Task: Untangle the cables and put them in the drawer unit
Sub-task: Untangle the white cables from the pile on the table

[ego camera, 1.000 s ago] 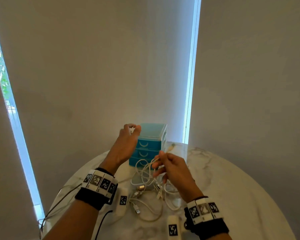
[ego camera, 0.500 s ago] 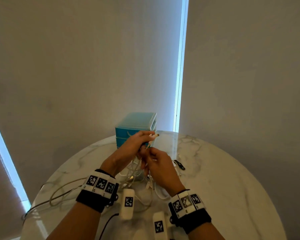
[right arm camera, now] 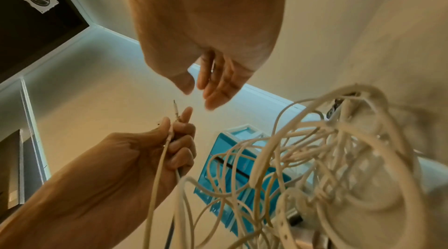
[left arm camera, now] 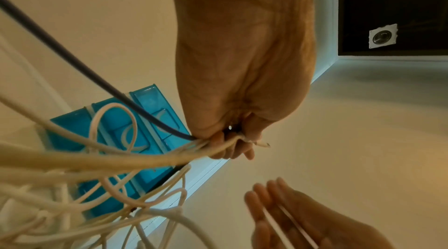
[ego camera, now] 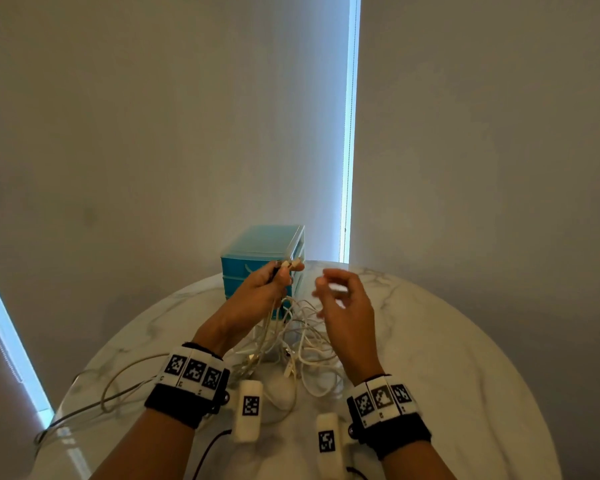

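A tangle of white cables (ego camera: 291, 337) lies on the round marble table (ego camera: 447, 358) in front of a blue drawer unit (ego camera: 264, 251). My left hand (ego camera: 274, 282) is raised before the unit and grips several cable ends (left arm camera: 261, 144), white ones and one dark cable (left arm camera: 72, 57); a plug tip (right arm camera: 175, 108) sticks out above its fingers. My right hand (ego camera: 340, 292) hovers to the right of it, blurred, fingers loosely spread and holding nothing. In the right wrist view the cable loops (right arm camera: 327, 147) hang in front of the drawer unit (right arm camera: 232, 167), whose drawers look closed.
A grey cable (ego camera: 118, 386) trails off the table's left edge. White marker blocks (ego camera: 248, 410) hang by both wrists. Walls and a narrow window strip (ego camera: 349, 133) stand behind the table. Bare marble lies to the right of the tangle.
My right hand has let go and moved away to the right of the left hand, opening its fingers. The left hand keeps its grip on the cable ends, raised in front of the drawer unit.
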Demonstrator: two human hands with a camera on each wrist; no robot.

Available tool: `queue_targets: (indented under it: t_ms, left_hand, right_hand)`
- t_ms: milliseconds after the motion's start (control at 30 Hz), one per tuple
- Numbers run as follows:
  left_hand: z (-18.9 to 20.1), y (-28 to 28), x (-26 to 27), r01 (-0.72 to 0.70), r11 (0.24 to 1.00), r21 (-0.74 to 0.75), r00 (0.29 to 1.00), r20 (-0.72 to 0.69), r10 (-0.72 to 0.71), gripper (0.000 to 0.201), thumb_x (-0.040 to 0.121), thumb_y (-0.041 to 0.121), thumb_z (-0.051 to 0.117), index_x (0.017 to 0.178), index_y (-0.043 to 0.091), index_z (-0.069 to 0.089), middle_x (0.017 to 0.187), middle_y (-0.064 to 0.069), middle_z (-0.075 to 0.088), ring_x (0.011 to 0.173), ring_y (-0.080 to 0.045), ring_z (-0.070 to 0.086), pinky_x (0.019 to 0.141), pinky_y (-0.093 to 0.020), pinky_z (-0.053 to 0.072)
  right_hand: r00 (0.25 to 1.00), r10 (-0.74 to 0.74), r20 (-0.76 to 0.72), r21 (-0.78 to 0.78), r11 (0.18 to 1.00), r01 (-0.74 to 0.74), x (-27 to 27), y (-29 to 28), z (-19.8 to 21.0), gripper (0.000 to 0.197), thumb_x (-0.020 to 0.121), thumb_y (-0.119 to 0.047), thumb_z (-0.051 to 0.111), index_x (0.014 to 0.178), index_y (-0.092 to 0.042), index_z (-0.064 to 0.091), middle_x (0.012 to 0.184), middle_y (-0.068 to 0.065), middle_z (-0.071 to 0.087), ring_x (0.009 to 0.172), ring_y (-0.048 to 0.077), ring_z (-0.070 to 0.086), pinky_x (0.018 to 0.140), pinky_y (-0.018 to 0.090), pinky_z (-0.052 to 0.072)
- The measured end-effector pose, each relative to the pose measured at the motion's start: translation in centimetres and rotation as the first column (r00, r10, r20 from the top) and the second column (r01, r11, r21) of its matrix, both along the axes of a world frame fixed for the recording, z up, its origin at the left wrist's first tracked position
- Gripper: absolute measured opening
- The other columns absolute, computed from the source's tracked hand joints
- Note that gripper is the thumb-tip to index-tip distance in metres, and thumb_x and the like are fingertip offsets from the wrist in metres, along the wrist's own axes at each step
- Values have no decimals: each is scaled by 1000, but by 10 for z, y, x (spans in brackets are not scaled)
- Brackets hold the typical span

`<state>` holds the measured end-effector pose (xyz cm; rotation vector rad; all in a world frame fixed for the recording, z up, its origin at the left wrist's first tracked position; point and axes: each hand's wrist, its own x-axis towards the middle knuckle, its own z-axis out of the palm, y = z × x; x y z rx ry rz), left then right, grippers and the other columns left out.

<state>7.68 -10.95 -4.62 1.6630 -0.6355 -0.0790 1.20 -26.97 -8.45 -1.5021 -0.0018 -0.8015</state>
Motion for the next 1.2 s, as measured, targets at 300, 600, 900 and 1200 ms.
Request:
queue_targets:
  t_ms: [300,600,900,1200]
  left_hand:
    - [-9,-7,1,212,971,107,975,-94,-203,41,113,33,48,155,32,42,99,-4,62,79,-12,54,81,-27,52]
    - [8,-1,-10,353,901,254,933,-174,-316,49,114,26,47,158,40,30,95,-3,56,68,-7,46,63,-23,47]
    - [12,5,-10,345,928,142,917,-262,-301,40,115,23,46,153,36,47,87,0,55,64,-9,37,61,-26,35]
    - [9,-3,-14,36,997,67,972,-234,-20,69,100,78,41,98,11,59,66,6,43,53,-7,30,48,-22,22]
  right_hand:
    - [998,18,68,-228,974,-2,-2,2,1,32,111,-30,57,138,-41,69,137,-19,69,126,-3,62,101,15,53]
    - [999,-26,18,-196,980,29,7,-5,-5,20,107,-36,64,121,-35,78,114,-12,78,105,3,71,82,18,58]
    - [972,226,58,-89,971,-220,1,-4,-2,23,106,-16,66,124,-23,79,118,-8,80,116,9,73,97,27,61]
    - [978,201,-53,-213,955,-208,-2,3,-3,37,106,-26,67,138,-45,70,152,-10,60,136,5,58,109,31,55]
